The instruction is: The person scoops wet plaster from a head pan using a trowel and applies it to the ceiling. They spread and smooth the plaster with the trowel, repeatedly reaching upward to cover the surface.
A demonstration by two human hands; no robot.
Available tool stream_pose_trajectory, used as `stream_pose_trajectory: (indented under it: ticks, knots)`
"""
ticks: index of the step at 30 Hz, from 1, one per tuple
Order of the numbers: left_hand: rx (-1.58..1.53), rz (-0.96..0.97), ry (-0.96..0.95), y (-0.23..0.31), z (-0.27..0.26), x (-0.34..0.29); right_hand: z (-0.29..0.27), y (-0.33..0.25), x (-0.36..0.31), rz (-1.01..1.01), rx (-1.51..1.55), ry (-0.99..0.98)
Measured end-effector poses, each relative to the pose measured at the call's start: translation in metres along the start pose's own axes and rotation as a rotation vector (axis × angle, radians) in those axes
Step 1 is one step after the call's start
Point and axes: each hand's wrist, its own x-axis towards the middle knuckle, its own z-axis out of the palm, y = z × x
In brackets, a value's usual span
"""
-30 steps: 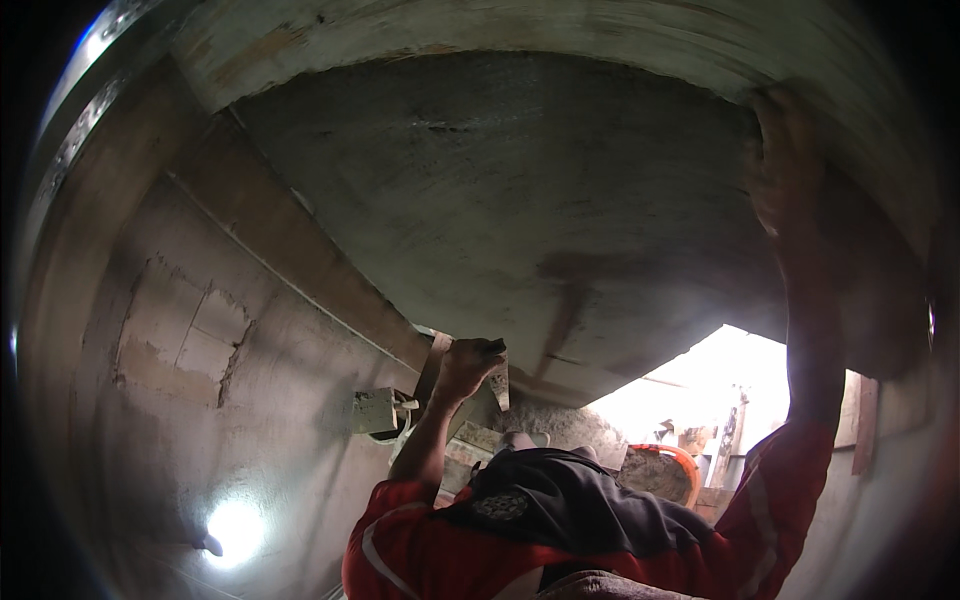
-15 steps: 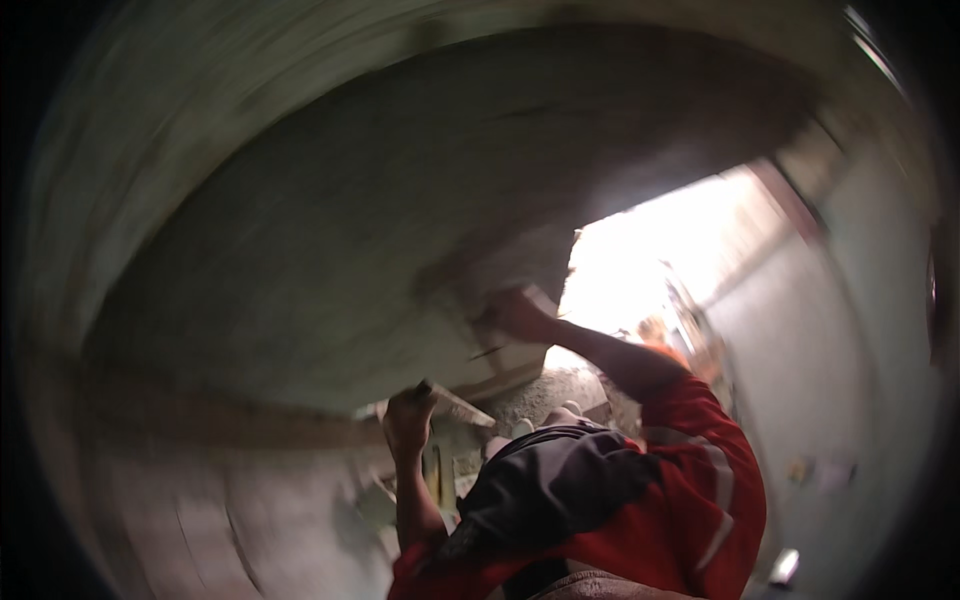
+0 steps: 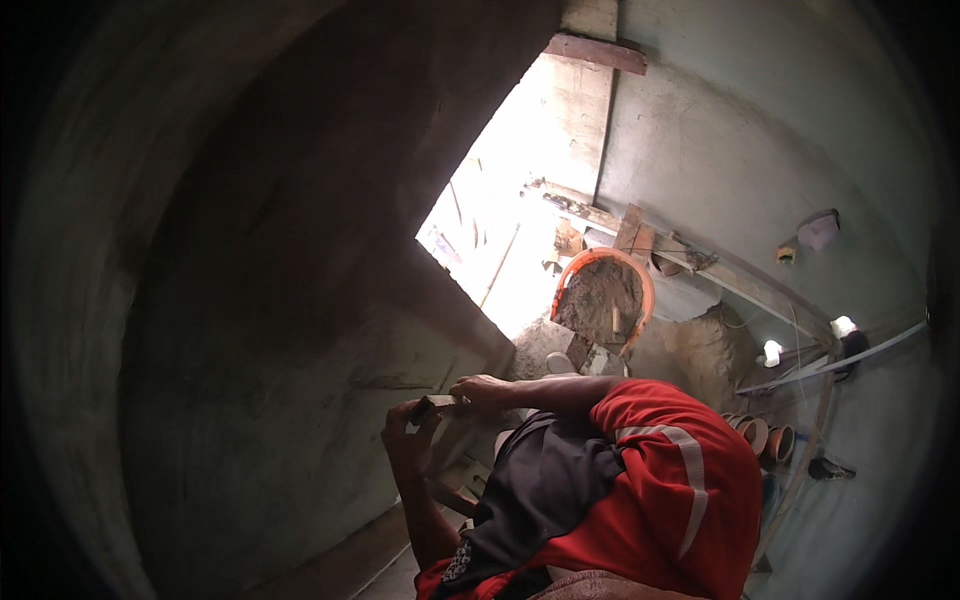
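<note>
In front of my body my two hands are close together beside the grey plastered wall [image 3: 270,290]. My left hand [image 3: 402,432] is closed around a small flat tool, dark at one end and pale along its side [image 3: 438,401]; its exact kind I cannot make out. My right hand [image 3: 482,392] reaches across from the right, fingers bent against the pale end of that tool. Whether it grips the tool or only touches it is unclear. Much of the tool is hidden by the fingers.
An orange bucket [image 3: 651,290] of grey-brown mortar stands beyond my right arm, with a small stick-like thing in it. A bright doorway [image 3: 500,200] opens past the wall's edge. Clay pots [image 3: 780,443], long wooden boards [image 3: 775,285] and a sack-like brown heap [image 3: 715,345] are at right.
My right hand has come away from the wall and over to my left hand and its tool. The view has swung to the right, bringing the orange bucket and pots into sight.
</note>
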Motion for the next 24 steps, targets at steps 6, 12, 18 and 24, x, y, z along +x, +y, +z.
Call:
stream_pose_trajectory:
  ticks: [6,12,18,24]
  knots:
    - [-0.013,0.066,-0.031,0.016,-0.003,0.01,-0.018,-0.01,0.002,0.086,-0.076,-0.029]
    - [0.17,0.2,0.185,0.014,0.015,0.019,-0.029,0.008,-0.001,0.045,-0.156,0.138]
    - [0.3,0.153,0.327,-0.009,0.011,0.02,-0.051,0.039,-0.001,0.093,-0.175,0.193]
    - [0.793,0.283,0.669,0.074,-0.063,0.084,-0.094,0.077,-0.013,0.175,-0.175,0.202]
